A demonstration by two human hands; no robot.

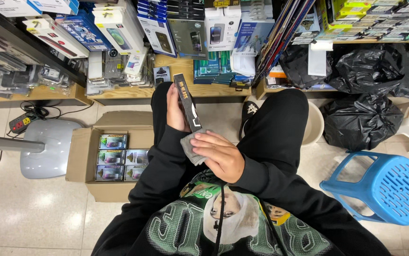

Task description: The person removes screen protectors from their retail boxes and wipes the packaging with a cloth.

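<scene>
A slim black rectangular box [188, 102] is gripped by the left hand [175, 110] and wiped with a grey cloth [192, 149] clasped in the right hand [218, 154]; turning it seems next.

Tiled floor [38, 213]: open cardboard box [82, 156], blue stool [389, 187], black bags [363, 121].

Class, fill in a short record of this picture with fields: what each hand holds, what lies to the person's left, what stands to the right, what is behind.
left hand: holds a slim black box upright by its edge
right hand: presses a grey cloth against the box's lower end
left side: open cardboard carton with small packets inside, on the floor
right side: blue plastic stool; black bin bags
behind: wooden shelves stacked with boxed goods
</scene>
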